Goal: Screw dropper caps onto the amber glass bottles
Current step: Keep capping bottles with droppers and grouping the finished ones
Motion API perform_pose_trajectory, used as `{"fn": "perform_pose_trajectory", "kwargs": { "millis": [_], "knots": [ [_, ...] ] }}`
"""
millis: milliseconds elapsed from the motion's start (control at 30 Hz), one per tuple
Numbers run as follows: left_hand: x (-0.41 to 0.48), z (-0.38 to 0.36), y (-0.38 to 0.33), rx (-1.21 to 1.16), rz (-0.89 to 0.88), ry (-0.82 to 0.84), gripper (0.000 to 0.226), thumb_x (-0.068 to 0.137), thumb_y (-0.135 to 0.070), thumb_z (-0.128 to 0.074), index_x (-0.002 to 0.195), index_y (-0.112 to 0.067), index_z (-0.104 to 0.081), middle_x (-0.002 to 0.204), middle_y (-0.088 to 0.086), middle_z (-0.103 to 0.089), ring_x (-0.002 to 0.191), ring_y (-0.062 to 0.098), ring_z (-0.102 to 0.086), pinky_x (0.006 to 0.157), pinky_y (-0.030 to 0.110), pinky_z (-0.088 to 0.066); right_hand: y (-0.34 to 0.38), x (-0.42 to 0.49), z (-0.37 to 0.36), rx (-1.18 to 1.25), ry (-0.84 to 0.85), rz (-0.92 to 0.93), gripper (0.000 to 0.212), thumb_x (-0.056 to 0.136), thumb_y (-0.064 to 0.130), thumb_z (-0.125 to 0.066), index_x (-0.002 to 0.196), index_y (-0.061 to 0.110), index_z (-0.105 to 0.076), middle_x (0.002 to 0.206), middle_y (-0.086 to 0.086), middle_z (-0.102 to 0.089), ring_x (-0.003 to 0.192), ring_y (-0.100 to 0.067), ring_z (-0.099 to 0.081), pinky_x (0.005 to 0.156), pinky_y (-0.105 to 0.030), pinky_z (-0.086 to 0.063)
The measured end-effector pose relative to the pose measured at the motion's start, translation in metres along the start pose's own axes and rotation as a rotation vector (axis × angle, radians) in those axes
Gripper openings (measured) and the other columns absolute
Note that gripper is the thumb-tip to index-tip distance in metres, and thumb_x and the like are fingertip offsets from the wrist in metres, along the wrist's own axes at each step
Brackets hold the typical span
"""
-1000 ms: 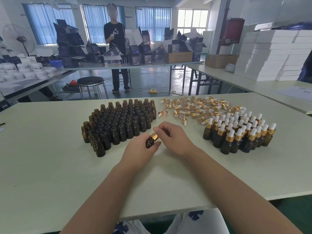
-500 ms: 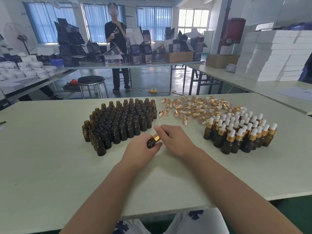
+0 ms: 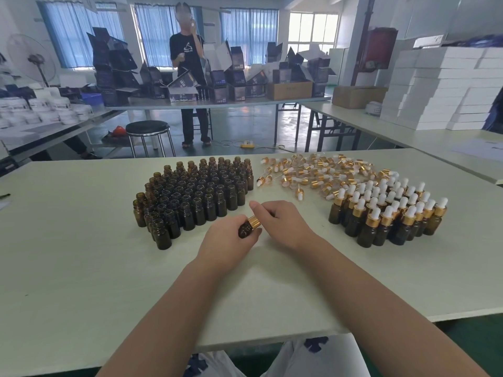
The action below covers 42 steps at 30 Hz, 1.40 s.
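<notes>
Amber bottle (image 3: 245,230): small, tilted, neck pointing up and to the right. It sits at mid-width of the worktop (image 3: 81,254), closer to the far edge than the near one, low over the surface. Cannot tell whether it touches.

Left hand (image 3: 227,244) wraps the bottle's body with its fingers curled round. Right hand (image 3: 284,224) curls over the dropper cap (image 3: 253,221). Only the gold collar shows; the bulb is hidden under the fingers. The thumb lies along the top, and the grip looks like a pinch at the collar.

Step, as judged: turning the cap down onto the neck. Whether it is fully seated cannot be told. To do it well:
- Keep the body fixed in the left hand.
- Turn at the collar, not the soft bulb.
- Keep the cap square to the neck so the thread does not cross.
- Stop at snug, since glass is smooth and may slip in a loose grip.

Open bottles (image 3: 196,197): a tight upright block just left of the hands, reaching toward the far edge. Loose caps (image 3: 313,172): a scattered heap along the far edge, right of centre. Capped bottles (image 3: 386,213): an upright cluster toward the right edge, well apart from the open block. There are fewer capped than open, so much of the job is left.

Room: a packing workshop.
- A black stool (image 3: 148,129) stands beyond the far edge.
- A standing person (image 3: 190,77) is at a long table stacked with dark cartons (image 3: 117,66) and a cardboard box (image 3: 290,89).
- A fan (image 3: 30,61) stands at the left.
- White boxes (image 3: 441,88) are stacked on the right-hand table.
- White jars (image 3: 40,110) sit on the left-hand table.
- Curtained windows run behind.
</notes>
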<state>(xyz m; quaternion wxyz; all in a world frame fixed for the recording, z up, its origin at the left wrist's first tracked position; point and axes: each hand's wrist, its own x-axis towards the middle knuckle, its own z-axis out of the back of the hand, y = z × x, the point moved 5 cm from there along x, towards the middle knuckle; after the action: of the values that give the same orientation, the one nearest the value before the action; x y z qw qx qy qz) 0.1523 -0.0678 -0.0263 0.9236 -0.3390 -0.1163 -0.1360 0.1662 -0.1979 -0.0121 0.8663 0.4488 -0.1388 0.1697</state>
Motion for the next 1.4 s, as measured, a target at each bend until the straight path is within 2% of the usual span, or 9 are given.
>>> {"fn": "perform_pose_trajectory", "kwargs": {
  "millis": [267, 367, 500, 733, 867, 1033, 1200, 1300, 1400],
  "knots": [
    [0.001, 0.001, 0.002, -0.070, 0.005, 0.011, 0.030, 0.089, -0.035, -0.060, 0.073, -0.010, -0.055, 0.059, -0.002, -0.048, 0.056, 0.017, -0.045, 0.052, 0.032, -0.030, -0.004, 0.001, 0.001, 0.098, 0.032, -0.016, 0.033, 0.094, 0.041, -0.056, 0.066, 0.024, -0.054, 0.053, 0.014, -0.044, 0.049, -0.002, -0.035, 0.047, -0.013, -0.031],
    [0.001, 0.001, 0.003, -0.075, 0.019, 0.012, 0.031, 0.089, -0.035, -0.061, 0.072, -0.010, -0.053, 0.060, -0.001, -0.048, 0.056, 0.016, -0.045, 0.053, 0.032, -0.030, -0.003, 0.000, 0.002, 0.126, 0.059, -0.019, 0.022, 0.093, 0.038, -0.058, 0.076, 0.025, -0.061, 0.061, 0.004, -0.052, 0.053, -0.008, -0.041, 0.053, -0.023, -0.038],
    [0.001, 0.000, 0.004, -0.075, 0.033, 0.012, 0.030, 0.088, -0.035, -0.062, 0.071, -0.013, -0.052, 0.060, -0.001, -0.049, 0.056, 0.015, -0.046, 0.054, 0.033, -0.033, 0.001, -0.001, 0.004, 0.143, 0.066, -0.008, 0.019, 0.093, 0.033, -0.059, 0.077, 0.024, -0.061, 0.066, -0.004, -0.054, 0.056, -0.013, -0.045, 0.057, -0.031, -0.040],
    [0.002, 0.000, 0.005, -0.088, 0.037, 0.016, 0.029, 0.088, -0.035, -0.062, 0.067, -0.018, -0.051, 0.057, -0.004, -0.047, 0.054, 0.013, -0.045, 0.053, 0.032, -0.033, 0.005, -0.002, 0.006, 0.223, 0.106, 0.012, 0.012, 0.093, 0.019, -0.061, 0.082, 0.021, -0.061, 0.065, -0.003, -0.057, 0.055, -0.011, -0.049, 0.053, -0.021, -0.043],
    [0.002, -0.001, 0.006, -0.066, 0.047, 0.019, 0.031, 0.088, -0.037, -0.062, 0.067, -0.017, -0.050, 0.059, -0.003, -0.048, 0.055, 0.014, -0.046, 0.053, 0.032, -0.033, 0.002, -0.001, 0.006, 0.202, 0.099, 0.022, 0.013, 0.093, 0.021, -0.061, 0.080, 0.024, -0.062, 0.065, 0.000, -0.058, 0.056, -0.009, -0.048, 0.055, -0.021, -0.042],
    [0.002, -0.001, 0.005, -0.024, 0.046, 0.022, 0.032, 0.087, -0.040, -0.062, 0.068, -0.018, -0.050, 0.060, -0.002, -0.051, 0.056, 0.014, -0.048, 0.052, 0.030, -0.033, -0.007, 0.002, 0.004, 0.084, 0.061, -0.004, 0.024, 0.093, 0.040, -0.058, 0.075, 0.024, -0.062, 0.054, 0.016, -0.048, 0.050, 0.000, -0.039, 0.048, -0.011, -0.034],
    [0.003, -0.002, 0.003, 0.005, 0.029, 0.023, 0.032, 0.087, -0.041, -0.062, 0.066, -0.021, -0.048, 0.060, -0.003, -0.051, 0.056, 0.013, -0.049, 0.050, 0.027, -0.033, -0.011, 0.003, 0.002, -0.021, 0.033, -0.014, 0.055, 0.087, 0.065, -0.044, 0.064, 0.016, -0.054, 0.052, 0.013, -0.042, 0.049, -0.002, -0.038, 0.047, -0.015, -0.031],
    [0.003, -0.003, 0.004, 0.009, 0.022, 0.012, 0.031, 0.087, -0.041, -0.062, 0.069, -0.019, -0.050, 0.062, -0.001, -0.053, 0.058, 0.014, -0.051, 0.051, 0.028, -0.034, -0.009, 0.003, 0.002, -0.050, 0.023, -0.012, 0.058, 0.084, 0.071, -0.039, 0.053, 0.022, -0.040, 0.048, 0.010, -0.035, 0.046, -0.005, -0.032, 0.045, -0.017, -0.027],
    [0.003, -0.004, 0.006, 0.000, 0.021, 0.009, 0.031, 0.087, -0.041, -0.062, 0.073, -0.015, -0.053, 0.065, 0.000, -0.054, 0.061, 0.015, -0.052, 0.053, 0.031, -0.036, -0.007, 0.002, 0.002, -0.040, 0.022, -0.006, 0.056, 0.086, 0.068, -0.040, 0.050, 0.025, -0.036, 0.046, 0.009, -0.031, 0.045, -0.006, -0.029, 0.045, -0.016, -0.027]
  ]
}}
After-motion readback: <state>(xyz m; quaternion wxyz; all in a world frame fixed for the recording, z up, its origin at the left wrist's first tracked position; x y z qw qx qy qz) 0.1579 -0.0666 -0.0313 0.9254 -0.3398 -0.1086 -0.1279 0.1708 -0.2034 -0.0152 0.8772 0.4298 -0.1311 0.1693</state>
